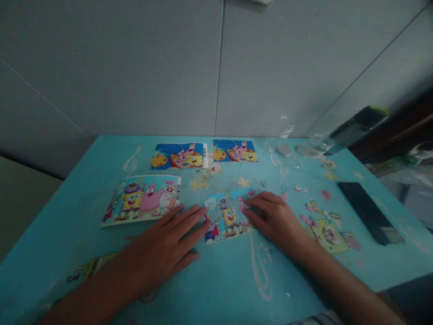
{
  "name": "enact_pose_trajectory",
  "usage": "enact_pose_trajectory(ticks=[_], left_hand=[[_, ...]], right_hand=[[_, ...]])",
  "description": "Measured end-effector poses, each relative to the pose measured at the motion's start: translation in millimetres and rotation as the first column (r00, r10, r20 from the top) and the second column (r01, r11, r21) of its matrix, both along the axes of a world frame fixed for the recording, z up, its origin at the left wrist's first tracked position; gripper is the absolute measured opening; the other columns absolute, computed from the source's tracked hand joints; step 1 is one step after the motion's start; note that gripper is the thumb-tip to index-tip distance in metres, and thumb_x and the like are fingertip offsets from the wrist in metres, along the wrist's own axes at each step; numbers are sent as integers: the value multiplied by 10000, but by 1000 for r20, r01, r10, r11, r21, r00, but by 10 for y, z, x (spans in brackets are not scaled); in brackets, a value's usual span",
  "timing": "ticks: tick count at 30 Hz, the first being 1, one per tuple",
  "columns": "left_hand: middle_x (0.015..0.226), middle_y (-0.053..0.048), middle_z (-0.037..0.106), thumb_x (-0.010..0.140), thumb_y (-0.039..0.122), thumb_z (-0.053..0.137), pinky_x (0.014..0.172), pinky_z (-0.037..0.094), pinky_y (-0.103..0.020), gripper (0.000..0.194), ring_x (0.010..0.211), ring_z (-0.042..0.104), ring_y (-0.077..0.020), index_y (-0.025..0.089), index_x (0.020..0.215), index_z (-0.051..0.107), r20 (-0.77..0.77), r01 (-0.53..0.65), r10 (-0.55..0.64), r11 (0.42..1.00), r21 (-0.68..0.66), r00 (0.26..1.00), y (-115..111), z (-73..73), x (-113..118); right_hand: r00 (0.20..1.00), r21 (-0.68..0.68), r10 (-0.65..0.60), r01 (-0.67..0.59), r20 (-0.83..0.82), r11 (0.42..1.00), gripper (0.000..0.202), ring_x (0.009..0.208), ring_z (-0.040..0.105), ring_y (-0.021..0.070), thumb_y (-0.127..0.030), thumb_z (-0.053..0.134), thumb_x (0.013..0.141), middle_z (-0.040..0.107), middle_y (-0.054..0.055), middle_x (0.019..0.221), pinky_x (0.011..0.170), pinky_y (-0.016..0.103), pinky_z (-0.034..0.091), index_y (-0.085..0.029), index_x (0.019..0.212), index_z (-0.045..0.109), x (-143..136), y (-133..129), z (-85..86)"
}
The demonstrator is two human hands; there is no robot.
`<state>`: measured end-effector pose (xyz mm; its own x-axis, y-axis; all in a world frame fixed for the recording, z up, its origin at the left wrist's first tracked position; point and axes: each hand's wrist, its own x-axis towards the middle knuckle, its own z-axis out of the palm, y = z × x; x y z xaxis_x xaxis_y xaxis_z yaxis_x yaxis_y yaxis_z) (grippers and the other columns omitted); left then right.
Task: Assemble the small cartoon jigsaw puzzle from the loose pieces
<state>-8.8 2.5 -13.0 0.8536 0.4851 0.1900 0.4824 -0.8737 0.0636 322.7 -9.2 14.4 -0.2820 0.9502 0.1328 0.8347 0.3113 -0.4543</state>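
Observation:
A partly assembled cartoon jigsaw puzzle [229, 217] lies flat before me, with a gap near its right side. My left hand [174, 239] is open, palm down, its fingers spread and the fingertips at the puzzle's left edge. Over the right part of the puzzle, my right hand [270, 214] pinches a small pink puzzle piece [242, 204] between thumb and fingers. Several loose puzzle pieces [264, 184] are scattered beyond and to the right of that hand. To the left lies a printed picture sheet [149, 198] with the same characters.
Farther back lie a blue picture sheet [179, 155] and a matching blue puzzle [235, 150]. A dark phone [368, 210] rests at right. Clear jars [321, 145], a round lid [284, 150] and a dark bottle [358, 124] stand or lie at the back right. A grey wall [152, 67] borders the table.

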Motion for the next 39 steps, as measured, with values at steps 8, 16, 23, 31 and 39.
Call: enact_pose_trajectory(ticks=[8,16,23,31,39], left_hand=[[1589,-71,503,1115,422,429,1291,224,-429,449,1457,468,-227,252,1518,531,20,22,-24,995,92,999,23,80,16],[1588,-43,512,1105,382,450,1299,195,-395,444,1437,490,-213,272,1527,534,39,45,-51,990,136,998,46,58,5],[1638,-6,451,1063,435,532,1316,142,-376,526,1452,481,-210,311,1570,473,20,56,-59,991,121,998,83,-88,-82],[1638,-1,452,1040,488,568,1319,119,-368,589,1463,477,-209,337,1592,430,4,47,-48,993,106,999,94,-132,-124],[1622,-19,474,1052,436,554,1287,263,-406,578,1452,490,-232,331,1603,412,16,43,-44,998,41,999,89,-114,-113]], right_hand=[[999,-24,-12,11,-32,1000,150,952,667,215,-292,668,1000,724,68,1042,877,370,521,-231,1104,757,-12,11,-28],[983,-58,13,-24,-182,998,46,827,669,161,-236,740,949,745,-3,867,834,311,474,-219,909,724,-33,-9,35],[962,-49,-140,132,-235,990,81,824,681,164,-262,688,982,779,7,910,798,293,490,-234,957,759,159,3,133],[919,-33,-394,394,8,919,165,849,722,206,-266,682,934,807,42,971,800,327,534,-249,1032,814,783,156,106],[824,-55,-563,566,61,823,229,679,708,221,-356,709,881,794,86,848,650,339,514,-201,1001,827,1284,145,65]])
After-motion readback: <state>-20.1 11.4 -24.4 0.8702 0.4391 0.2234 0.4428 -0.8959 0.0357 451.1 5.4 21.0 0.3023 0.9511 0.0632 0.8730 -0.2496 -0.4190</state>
